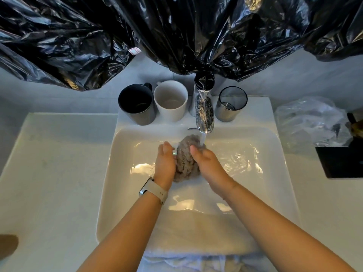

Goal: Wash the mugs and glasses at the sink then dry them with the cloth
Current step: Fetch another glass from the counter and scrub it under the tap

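Note:
Over the sink basin (261,163), my left hand (165,161) and my right hand (206,161) grip a bunched grey-beige cloth (184,160) from either side. Water runs from the chrome faucet (204,114) onto the top of the cloth. A small clear glint shows between my left fingers and the cloth; whether a glass is wrapped inside is hidden. On the ledge behind the basin stand a black mug (136,105), a white mug (170,101) and, right of the faucet, a clear glass tumbler (230,104), all upright.
A white towel (196,232) lies over the basin's front edge. Black plastic sheeting (176,32) hangs over the wall behind and above the faucet. Crumpled clear plastic (308,122) and a black box (341,161) sit on the counter at right. White countertop (55,173) extends left.

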`<act>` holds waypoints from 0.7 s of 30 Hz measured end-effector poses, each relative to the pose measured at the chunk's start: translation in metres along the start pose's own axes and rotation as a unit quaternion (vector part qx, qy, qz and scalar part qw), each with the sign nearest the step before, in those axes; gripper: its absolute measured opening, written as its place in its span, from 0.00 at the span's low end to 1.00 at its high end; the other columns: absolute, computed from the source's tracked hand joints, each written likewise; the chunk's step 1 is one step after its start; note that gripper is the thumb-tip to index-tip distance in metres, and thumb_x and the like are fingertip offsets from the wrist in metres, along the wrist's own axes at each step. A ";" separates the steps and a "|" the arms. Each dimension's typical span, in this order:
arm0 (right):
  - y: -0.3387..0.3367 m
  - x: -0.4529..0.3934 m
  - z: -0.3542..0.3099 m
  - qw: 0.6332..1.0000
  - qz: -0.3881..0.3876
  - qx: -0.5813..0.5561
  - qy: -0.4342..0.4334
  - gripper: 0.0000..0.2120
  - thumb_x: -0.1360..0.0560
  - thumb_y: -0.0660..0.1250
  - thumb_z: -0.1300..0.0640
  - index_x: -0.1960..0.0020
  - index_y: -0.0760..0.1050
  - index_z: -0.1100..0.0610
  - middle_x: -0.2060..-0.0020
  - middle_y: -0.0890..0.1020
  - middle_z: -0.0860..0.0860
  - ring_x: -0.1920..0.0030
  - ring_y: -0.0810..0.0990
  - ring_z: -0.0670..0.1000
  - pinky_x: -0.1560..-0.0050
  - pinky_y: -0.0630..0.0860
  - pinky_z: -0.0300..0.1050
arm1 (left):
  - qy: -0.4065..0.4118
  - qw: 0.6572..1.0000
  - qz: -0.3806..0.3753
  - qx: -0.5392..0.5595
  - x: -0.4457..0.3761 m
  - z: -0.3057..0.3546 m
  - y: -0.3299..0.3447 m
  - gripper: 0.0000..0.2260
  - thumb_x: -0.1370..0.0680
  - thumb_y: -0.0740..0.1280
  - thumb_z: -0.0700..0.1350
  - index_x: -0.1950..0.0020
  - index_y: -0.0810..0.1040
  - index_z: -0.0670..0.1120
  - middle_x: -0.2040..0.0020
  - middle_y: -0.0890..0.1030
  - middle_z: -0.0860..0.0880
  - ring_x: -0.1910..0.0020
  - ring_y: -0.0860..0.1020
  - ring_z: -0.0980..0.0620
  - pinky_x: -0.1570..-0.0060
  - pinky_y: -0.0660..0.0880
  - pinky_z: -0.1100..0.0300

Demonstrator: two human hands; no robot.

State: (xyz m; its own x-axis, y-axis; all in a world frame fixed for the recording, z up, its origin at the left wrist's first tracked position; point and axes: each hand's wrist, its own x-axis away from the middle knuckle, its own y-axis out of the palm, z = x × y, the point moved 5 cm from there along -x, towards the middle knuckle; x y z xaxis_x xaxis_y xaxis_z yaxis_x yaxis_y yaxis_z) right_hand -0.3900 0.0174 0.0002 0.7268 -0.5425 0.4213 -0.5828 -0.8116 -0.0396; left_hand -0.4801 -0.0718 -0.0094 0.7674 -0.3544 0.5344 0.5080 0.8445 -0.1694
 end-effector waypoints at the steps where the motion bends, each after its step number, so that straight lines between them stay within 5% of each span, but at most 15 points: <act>1: 0.000 -0.006 -0.001 0.998 -0.014 -0.033 0.043 0.16 0.18 0.57 0.47 0.45 0.80 0.55 0.52 0.86 0.51 0.47 0.84 0.50 0.51 0.80 0.41 | 0.062 0.997 0.026 -0.042 0.004 0.005 -0.005 0.16 0.15 0.49 0.50 0.44 0.71 0.40 0.52 0.78 0.43 0.46 0.77 0.38 0.44 0.75 0.43; 4: -0.004 -0.018 -0.009 0.985 0.026 -0.106 0.131 0.16 0.19 0.60 0.47 0.57 0.80 0.54 0.65 0.86 0.48 0.62 0.85 0.46 0.67 0.78 0.37 | 0.232 0.951 0.056 -0.195 0.025 0.019 -0.006 0.12 0.15 0.52 0.51 0.44 0.70 0.45 0.51 0.74 0.46 0.55 0.76 0.42 0.56 0.72 0.49; 8: -0.005 -0.019 -0.008 0.980 0.116 -0.095 0.131 0.17 0.19 0.61 0.50 0.56 0.81 0.61 0.59 0.85 0.60 0.55 0.84 0.58 0.54 0.79 0.49 | 0.281 0.930 0.050 -0.231 0.035 0.025 0.000 0.10 0.15 0.53 0.50 0.42 0.70 0.47 0.47 0.74 0.46 0.58 0.76 0.45 0.57 0.73 0.51; 10: -0.006 -0.010 -0.003 0.980 0.188 -0.015 0.060 0.22 0.18 0.56 0.46 0.59 0.79 0.59 0.61 0.84 0.59 0.56 0.82 0.56 0.53 0.77 0.50 | 0.221 0.956 0.040 -0.189 0.027 0.020 0.002 0.11 0.15 0.53 0.49 0.45 0.71 0.45 0.51 0.77 0.44 0.56 0.76 0.44 0.54 0.74 0.49; 12: -0.006 0.009 -0.003 0.965 0.249 0.060 -0.053 0.23 0.17 0.53 0.45 0.67 0.72 0.51 0.71 0.78 0.49 0.67 0.77 0.44 0.63 0.72 0.38 | 0.061 0.994 -0.029 -0.083 0.013 0.009 0.009 0.17 0.15 0.51 0.50 0.47 0.74 0.41 0.53 0.80 0.39 0.52 0.79 0.41 0.49 0.77 0.47; 15: 0.000 0.027 0.000 0.945 0.235 0.143 -0.175 0.24 0.19 0.55 0.44 0.73 0.61 0.47 0.79 0.66 0.43 0.76 0.67 0.43 0.71 0.63 0.37 | -0.127 0.980 -0.131 0.078 0.012 -0.005 0.020 0.22 0.16 0.49 0.49 0.62 0.75 0.43 0.66 0.81 0.44 0.61 0.81 0.46 0.59 0.78 0.56; 18: -0.011 0.014 -0.003 0.956 0.240 0.104 -0.132 0.23 0.20 0.55 0.41 0.71 0.67 0.49 0.76 0.72 0.46 0.72 0.72 0.46 0.70 0.68 0.43 | -0.030 0.996 -0.089 0.007 0.014 0.000 0.023 0.20 0.15 0.48 0.50 0.59 0.71 0.43 0.64 0.79 0.44 0.59 0.79 0.47 0.58 0.76 0.56; 21: -0.021 -0.016 -0.003 0.982 0.155 -0.010 0.104 0.20 0.19 0.57 0.43 0.58 0.79 0.55 0.63 0.83 0.53 0.58 0.81 0.53 0.57 0.77 0.45 | 0.164 0.968 0.013 -0.187 0.018 0.013 0.017 0.12 0.16 0.51 0.51 0.49 0.69 0.46 0.55 0.75 0.46 0.56 0.75 0.44 0.56 0.71 0.52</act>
State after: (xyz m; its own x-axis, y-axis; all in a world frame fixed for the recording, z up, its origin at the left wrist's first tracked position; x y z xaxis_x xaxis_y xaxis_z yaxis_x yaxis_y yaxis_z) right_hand -0.3902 0.0434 -0.0031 0.4250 -0.7048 0.5680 -0.7730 -0.6091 -0.1773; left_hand -0.4622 -0.0584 0.0079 0.8331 -0.4956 0.2457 0.5469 0.6711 -0.5005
